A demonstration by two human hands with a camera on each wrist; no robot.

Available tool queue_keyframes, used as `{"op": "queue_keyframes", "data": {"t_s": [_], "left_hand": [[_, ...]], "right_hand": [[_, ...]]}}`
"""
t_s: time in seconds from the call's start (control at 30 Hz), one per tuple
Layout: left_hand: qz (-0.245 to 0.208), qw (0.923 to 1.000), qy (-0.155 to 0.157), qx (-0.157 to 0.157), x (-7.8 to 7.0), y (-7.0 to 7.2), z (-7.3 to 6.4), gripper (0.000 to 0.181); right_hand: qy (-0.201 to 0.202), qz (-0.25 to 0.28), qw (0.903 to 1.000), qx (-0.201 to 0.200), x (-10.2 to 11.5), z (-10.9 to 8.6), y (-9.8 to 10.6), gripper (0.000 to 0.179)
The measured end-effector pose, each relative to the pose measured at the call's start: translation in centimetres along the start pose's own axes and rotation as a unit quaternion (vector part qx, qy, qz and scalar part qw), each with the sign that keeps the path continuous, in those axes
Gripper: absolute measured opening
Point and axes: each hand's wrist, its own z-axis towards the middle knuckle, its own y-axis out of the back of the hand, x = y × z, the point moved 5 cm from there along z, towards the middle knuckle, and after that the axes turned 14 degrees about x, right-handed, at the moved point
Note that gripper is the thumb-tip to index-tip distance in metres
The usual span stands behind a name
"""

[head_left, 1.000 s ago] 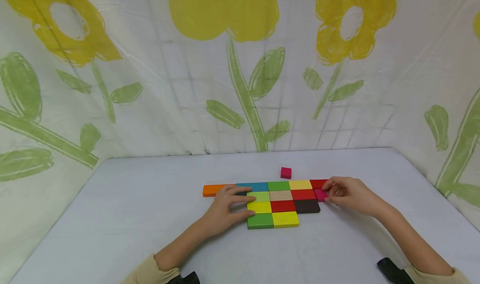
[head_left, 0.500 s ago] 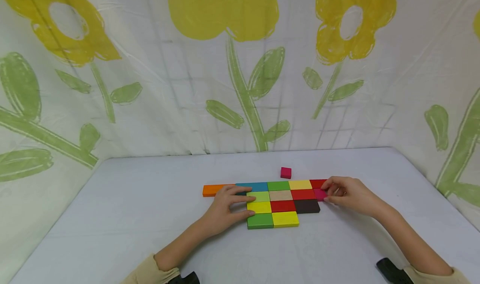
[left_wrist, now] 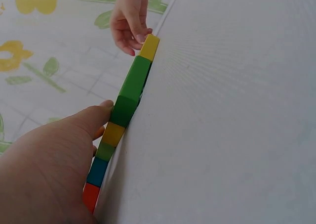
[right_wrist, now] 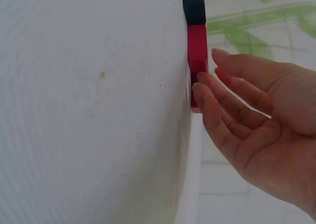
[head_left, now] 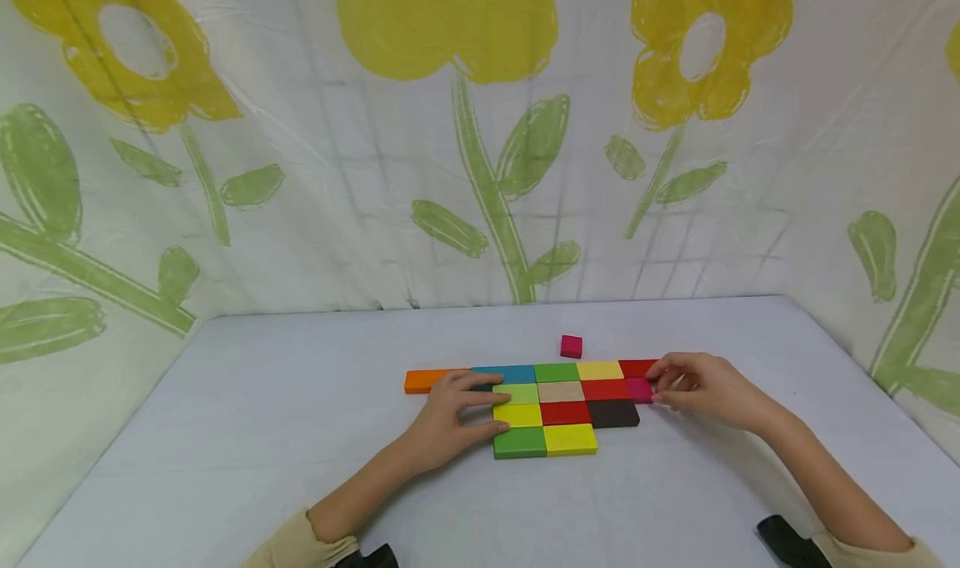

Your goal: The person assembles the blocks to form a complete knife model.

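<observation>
Flat coloured blocks lie edge to edge in stepped rows on the white table. My left hand (head_left: 444, 424) rests against their left side, its spread fingertips on the lime green block (head_left: 517, 394) and the yellow block (head_left: 521, 415). The hand covers much of a dark blue block behind it. At the right end, my right hand (head_left: 708, 393) has loosely bent fingers beside a magenta block (head_left: 640, 391) and a red block (head_left: 636, 369). In the right wrist view, its fingertips (right_wrist: 199, 88) are right at the red end, with the thumb apart from them.
A loose magenta cube (head_left: 572, 347) sits behind the back row. An orange block (head_left: 426, 380) sticks out at the back left. A dark brown block (head_left: 613, 413) and a front yellow block (head_left: 572, 439) form the stepped right edge. Flower-printed cloth (head_left: 300, 218) hangs beyond the table.
The right thumb and fingertips have shifted slightly right, away from the magenta block. My left hand and the rows of blocks hold nearly the same places.
</observation>
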Motion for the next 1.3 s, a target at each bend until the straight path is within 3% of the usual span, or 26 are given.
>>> {"op": "queue_keyframes", "data": {"t_s": [0.27, 0.67, 0.87, 1.13, 1.3], "left_hand": [[-0.006, 1.0, -0.001, -0.001, 0.0, 0.0, 0.0, 0.037], [-0.003, 1.0, 0.006, 0.001, 0.3, -0.1, -0.1, 0.037], [-0.002, 1.0, 0.002, 0.0, 0.2, -0.1, -0.1, 0.036], [0.001, 1.0, -0.005, 0.0, -0.1, 0.0, 0.0, 0.037], [0.002, 1.0, -0.007, -0.002, -0.1, 0.0, 0.0, 0.037]], "right_hand": [[0.003, 0.026, 0.9996, 0.01, 0.2, 0.1, 0.3, 0.029], [0.015, 0.009, 0.9998, 0.011, 1.5, 0.8, 1.7, 0.033], [0.02, 0.021, 0.9994, 0.018, 2.1, 2.3, 1.9, 0.035], [0.041, -0.009, 0.999, 0.015, 3.1, 5.4, 1.9, 0.033], [0.028, 0.001, 0.9993, 0.026, 3.3, 7.5, 1.6, 0.034]]}}
